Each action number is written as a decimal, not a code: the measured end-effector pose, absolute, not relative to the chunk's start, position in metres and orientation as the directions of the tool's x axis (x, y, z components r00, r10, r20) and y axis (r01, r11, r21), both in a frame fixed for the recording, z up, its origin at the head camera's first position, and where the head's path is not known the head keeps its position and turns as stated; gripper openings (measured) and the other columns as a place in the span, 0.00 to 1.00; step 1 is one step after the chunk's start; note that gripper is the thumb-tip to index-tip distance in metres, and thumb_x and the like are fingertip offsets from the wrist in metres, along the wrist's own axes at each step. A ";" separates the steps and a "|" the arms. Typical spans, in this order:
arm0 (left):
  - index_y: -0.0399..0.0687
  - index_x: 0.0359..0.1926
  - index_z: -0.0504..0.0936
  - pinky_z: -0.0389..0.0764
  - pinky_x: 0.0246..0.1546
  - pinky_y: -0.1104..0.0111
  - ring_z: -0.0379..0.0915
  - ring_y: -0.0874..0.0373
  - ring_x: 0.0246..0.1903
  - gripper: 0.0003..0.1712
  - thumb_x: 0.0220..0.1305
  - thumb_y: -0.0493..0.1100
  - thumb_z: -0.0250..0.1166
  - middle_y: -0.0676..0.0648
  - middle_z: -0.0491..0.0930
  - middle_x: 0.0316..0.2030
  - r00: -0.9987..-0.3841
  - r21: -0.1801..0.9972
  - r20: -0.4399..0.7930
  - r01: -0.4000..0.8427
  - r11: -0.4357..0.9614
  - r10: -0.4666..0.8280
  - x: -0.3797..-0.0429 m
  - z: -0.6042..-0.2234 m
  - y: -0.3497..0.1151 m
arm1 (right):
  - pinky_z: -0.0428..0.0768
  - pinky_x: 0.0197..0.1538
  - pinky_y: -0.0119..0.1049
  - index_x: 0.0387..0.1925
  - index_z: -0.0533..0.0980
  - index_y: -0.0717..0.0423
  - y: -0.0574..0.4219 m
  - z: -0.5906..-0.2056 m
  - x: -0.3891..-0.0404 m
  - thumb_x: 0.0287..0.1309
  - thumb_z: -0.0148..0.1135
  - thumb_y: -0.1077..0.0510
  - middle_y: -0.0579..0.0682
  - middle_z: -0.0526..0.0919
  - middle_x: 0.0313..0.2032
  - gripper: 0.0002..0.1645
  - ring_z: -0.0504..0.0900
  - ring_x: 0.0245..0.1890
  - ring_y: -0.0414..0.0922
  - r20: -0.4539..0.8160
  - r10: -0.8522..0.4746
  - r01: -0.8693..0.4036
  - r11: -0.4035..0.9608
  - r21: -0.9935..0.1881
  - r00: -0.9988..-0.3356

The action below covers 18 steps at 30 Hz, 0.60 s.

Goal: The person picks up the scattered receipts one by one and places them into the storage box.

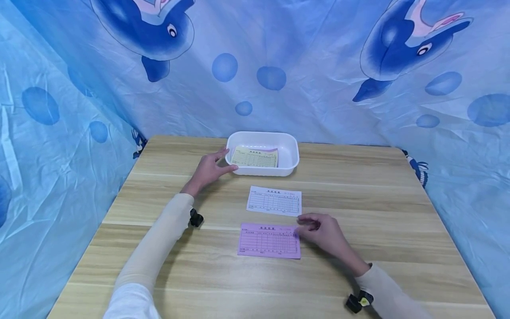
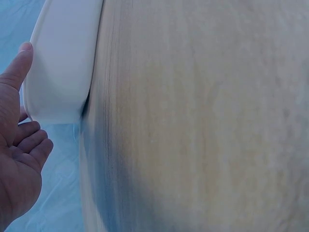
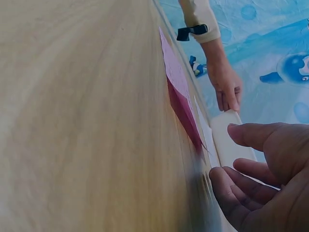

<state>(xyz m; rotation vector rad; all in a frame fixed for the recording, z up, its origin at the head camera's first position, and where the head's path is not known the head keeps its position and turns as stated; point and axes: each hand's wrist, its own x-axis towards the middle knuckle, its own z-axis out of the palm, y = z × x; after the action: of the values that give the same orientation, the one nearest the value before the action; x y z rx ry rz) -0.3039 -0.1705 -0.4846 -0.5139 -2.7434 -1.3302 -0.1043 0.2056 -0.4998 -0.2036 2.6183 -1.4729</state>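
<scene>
A white plastic tray [image 1: 263, 171] sits near the back of the table, and inside it lies a yellow printed slip [image 1: 254, 158] with a bit of pink paper showing behind. My left hand [image 1: 208, 170] holds the tray's left end, its thumb [image 2: 21, 63] at the near rim and the fingers round the corner. In front of the tray a white printed slip [image 1: 273, 200] lies flat. Nearer me is a pink printed slip [image 1: 268, 241], its edge lifted in the right wrist view. My right hand [image 1: 324, 232] hovers at its right edge, thumb and fingers apart, nothing visible between them.
The wooden table [image 1: 378, 199] runs out to both sides of the slips. A blue curtain [image 1: 311, 110] with dolphins hangs directly behind the back edge and along both sides.
</scene>
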 end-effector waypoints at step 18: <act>0.40 0.71 0.71 0.71 0.69 0.53 0.60 0.43 0.74 0.49 0.56 0.59 0.78 0.39 0.65 0.73 -0.943 0.758 0.187 0.317 0.570 0.276 -0.302 -0.485 -0.170 | 0.79 0.28 0.30 0.46 0.85 0.56 0.195 -0.506 -0.103 0.44 0.83 0.62 0.44 0.84 0.33 0.24 0.79 0.26 0.39 -0.065 -0.198 -0.074 0.621 -0.780 -0.978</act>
<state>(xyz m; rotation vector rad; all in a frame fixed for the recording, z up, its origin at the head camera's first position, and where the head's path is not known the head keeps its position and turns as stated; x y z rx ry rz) -0.3024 -0.1704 -0.4846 -0.5179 -2.7408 -1.3372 -0.1025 0.1951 -0.5061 -0.2277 2.6966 -1.2881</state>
